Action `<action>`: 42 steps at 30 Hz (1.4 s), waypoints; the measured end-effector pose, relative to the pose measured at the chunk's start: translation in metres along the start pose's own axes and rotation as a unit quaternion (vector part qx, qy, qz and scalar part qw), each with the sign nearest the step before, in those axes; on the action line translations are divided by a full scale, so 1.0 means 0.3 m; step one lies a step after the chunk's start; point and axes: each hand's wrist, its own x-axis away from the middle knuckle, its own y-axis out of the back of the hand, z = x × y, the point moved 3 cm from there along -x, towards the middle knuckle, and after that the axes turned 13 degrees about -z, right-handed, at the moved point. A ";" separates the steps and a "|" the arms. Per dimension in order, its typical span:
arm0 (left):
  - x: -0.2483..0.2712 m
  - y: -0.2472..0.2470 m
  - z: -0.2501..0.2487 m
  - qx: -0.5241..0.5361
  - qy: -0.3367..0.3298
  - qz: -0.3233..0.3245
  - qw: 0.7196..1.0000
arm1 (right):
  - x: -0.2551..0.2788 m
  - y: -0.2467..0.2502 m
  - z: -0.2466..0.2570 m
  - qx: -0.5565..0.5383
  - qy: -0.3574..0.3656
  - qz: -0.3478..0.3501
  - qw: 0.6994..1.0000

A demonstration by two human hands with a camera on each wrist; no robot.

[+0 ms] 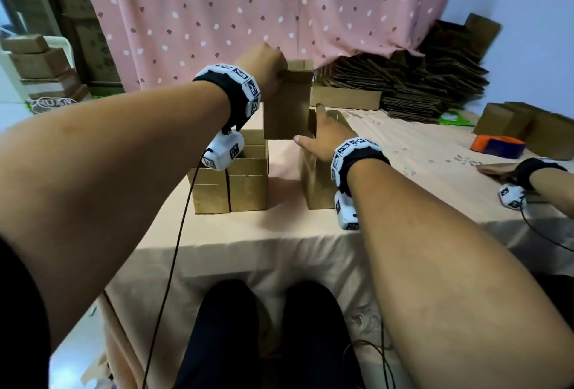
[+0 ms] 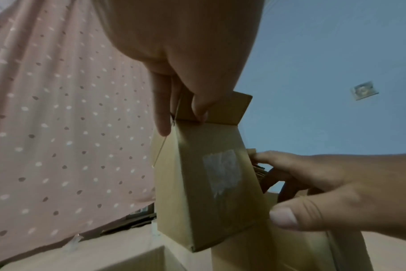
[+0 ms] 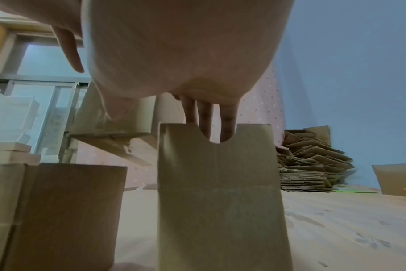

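My left hand (image 1: 278, 73) pinches the top flap of a small brown cardboard box (image 1: 287, 109) and holds it upright in the air above the table. In the left wrist view the thumb (image 2: 200, 110) presses the flap of this held box (image 2: 209, 183), which carries a strip of clear tape. Just right of it a second open box (image 1: 316, 180) stands on the tablecloth. My right hand (image 1: 323, 135) rests on that box's top, straight fingers (image 3: 206, 124) dipping behind its notched front flap (image 3: 220, 201), thumb spread to the left.
Two open boxes (image 1: 231, 177) stand side by side at the left. Flattened cartons (image 1: 435, 81) pile up at the back right. An orange and blue tape dispenser (image 1: 497, 146), more boxes (image 1: 512, 121) and another person's hand (image 1: 525, 171) are at the right.
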 end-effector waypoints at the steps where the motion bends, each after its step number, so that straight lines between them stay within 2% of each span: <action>1: -0.011 0.015 0.005 -0.001 -0.001 -0.010 1.000 | -0.004 0.006 0.007 -0.015 -0.002 -0.013 1.000; 5: -0.044 0.055 0.024 0.007 0.014 -0.054 0.998 | -0.023 0.027 0.017 -0.065 -0.015 -0.069 0.995; 8: -0.050 0.063 0.012 0.013 0.009 -0.079 0.997 | -0.031 0.040 0.018 -0.092 -0.031 -0.084 0.992; 14: -0.061 0.076 -0.038 0.053 -0.018 -0.080 0.995 | -0.026 0.058 0.000 -0.139 -0.064 -0.126 0.980; 17: -0.070 0.075 -0.063 0.069 -0.030 -0.083 0.994 | -0.017 0.073 -0.022 -0.140 -0.078 -0.139 0.977; 22: -0.085 0.057 -0.091 0.106 -0.012 -0.090 0.990 | -0.005 0.120 -0.058 -0.097 -0.082 -0.215 0.968; 27: -0.097 0.055 -0.114 0.142 0.003 -0.114 0.983 | 0.016 0.151 -0.085 -0.095 -0.076 -0.230 0.966; 33: -0.104 0.056 -0.146 0.186 -0.002 -0.136 0.973 | 0.015 0.133 -0.130 -0.119 -0.074 -0.220 0.965; 42: -0.119 0.048 -0.195 0.201 -0.025 -0.153 0.967 | 0.023 0.128 -0.199 -0.149 -0.065 -0.243 0.956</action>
